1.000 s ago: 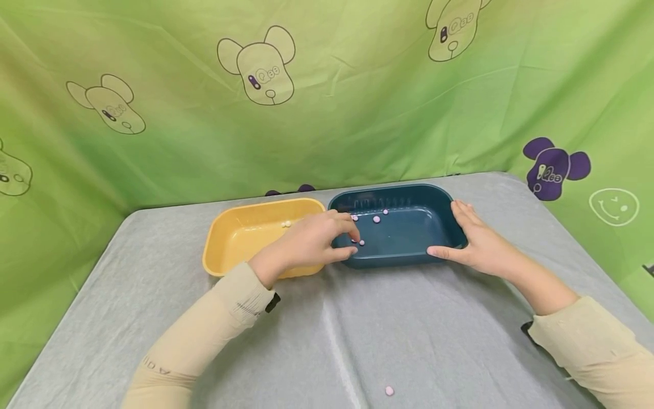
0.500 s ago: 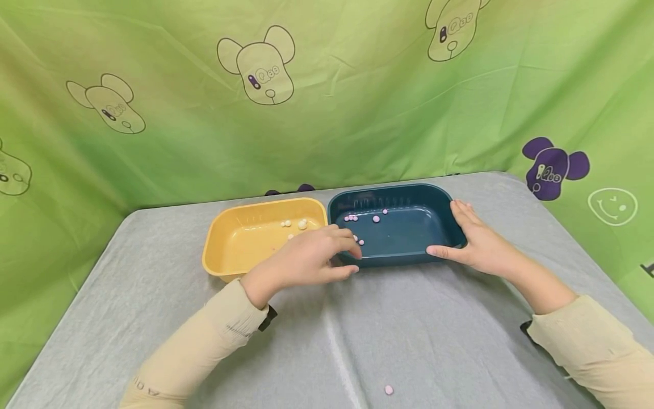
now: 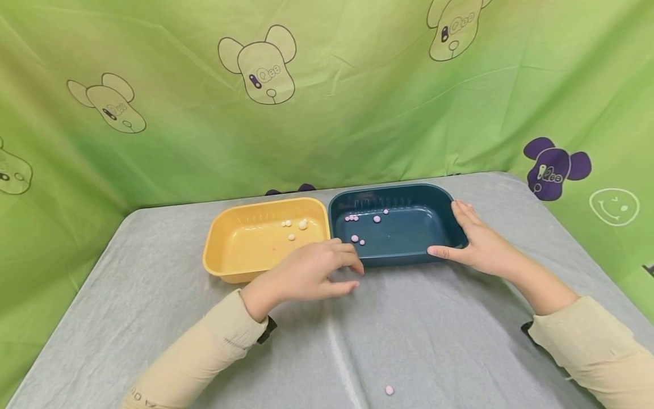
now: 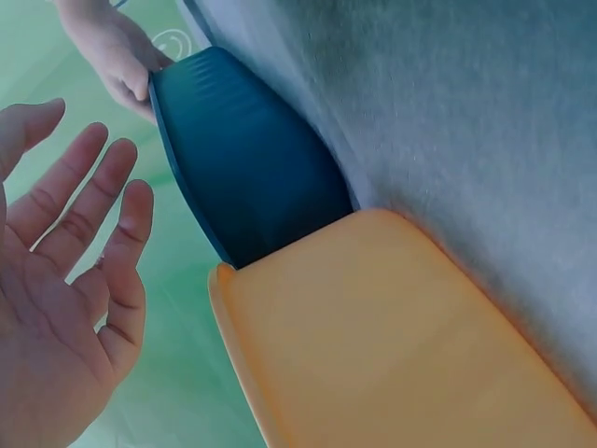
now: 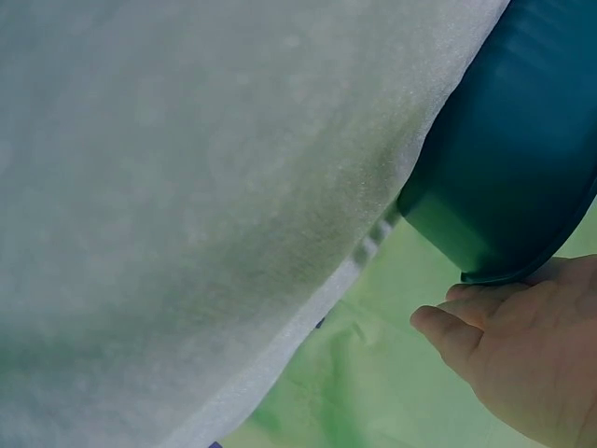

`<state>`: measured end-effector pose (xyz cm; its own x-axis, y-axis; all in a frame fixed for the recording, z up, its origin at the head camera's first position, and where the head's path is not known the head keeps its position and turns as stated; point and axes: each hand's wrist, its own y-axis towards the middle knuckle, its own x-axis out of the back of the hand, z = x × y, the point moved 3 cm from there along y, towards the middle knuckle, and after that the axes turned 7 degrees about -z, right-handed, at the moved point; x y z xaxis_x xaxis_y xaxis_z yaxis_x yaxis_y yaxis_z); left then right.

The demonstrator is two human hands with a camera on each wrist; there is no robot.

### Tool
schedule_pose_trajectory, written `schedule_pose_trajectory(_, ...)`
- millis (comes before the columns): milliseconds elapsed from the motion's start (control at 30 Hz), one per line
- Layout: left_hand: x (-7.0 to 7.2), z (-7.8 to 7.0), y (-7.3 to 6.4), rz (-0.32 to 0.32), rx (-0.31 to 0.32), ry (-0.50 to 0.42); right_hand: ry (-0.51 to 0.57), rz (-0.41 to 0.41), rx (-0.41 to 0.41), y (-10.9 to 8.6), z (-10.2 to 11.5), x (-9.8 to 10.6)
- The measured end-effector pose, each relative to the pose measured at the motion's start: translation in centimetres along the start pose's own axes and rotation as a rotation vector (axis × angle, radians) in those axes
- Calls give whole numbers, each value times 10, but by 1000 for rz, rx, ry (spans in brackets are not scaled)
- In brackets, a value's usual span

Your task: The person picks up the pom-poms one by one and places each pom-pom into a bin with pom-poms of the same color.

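Note:
My left hand (image 3: 319, 270) hovers in front of where two basins meet. Its fingers are loosely bent, with the thumb apart; the left wrist view shows nothing in the palm. At the blue basin's right end, my right hand (image 3: 475, 238) touches the rim, its straight fingers along the side and the thumb at the front corner. Several small pink balls (image 3: 377, 219) lie in the dark blue basin (image 3: 398, 261), mostly toward its left. Beside it, the yellow basin (image 3: 217, 266) holds several small white balls (image 3: 303, 225). Another pink ball (image 3: 389, 390) rests near the front.
A grey cloth (image 3: 434, 329) covers the table under both basins. Behind and to both sides hangs a green curtain (image 3: 357, 113) printed with cartoon heads. The basins stand side by side near the table's back edge.
My left hand has drawn back from inside the blue basin toward the front, uncovering pink balls there and white balls in the yellow basin. My right hand stays at the rim.

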<state>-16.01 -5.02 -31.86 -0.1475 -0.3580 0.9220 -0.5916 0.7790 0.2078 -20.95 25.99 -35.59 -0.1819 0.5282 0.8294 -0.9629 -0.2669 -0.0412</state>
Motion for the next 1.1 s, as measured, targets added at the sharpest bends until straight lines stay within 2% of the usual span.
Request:
schedule_pose_trajectory(233, -7, -9, -1, 32, -47, 17, -1, -1, 0, 0, -1, 0)
schedule_pose_trajectory(533, -18, -27, -3, 85, -164, 24, -3, -5, 4, 0, 0, 0)
schedule_pose_trajectory(733, -28, -42, -4, 175, -247, 35, 0, -11, 5, 0, -1, 0)
schedule_pose_trajectory(967, -43, -58, -2, 331, -292, 34, 4, -12, 5, 0, 0, 1)
schedule_pose_trajectory(1100, -54, -68, -1, 402, -342, 56, -3, -6, 3, 1, 1, 1)
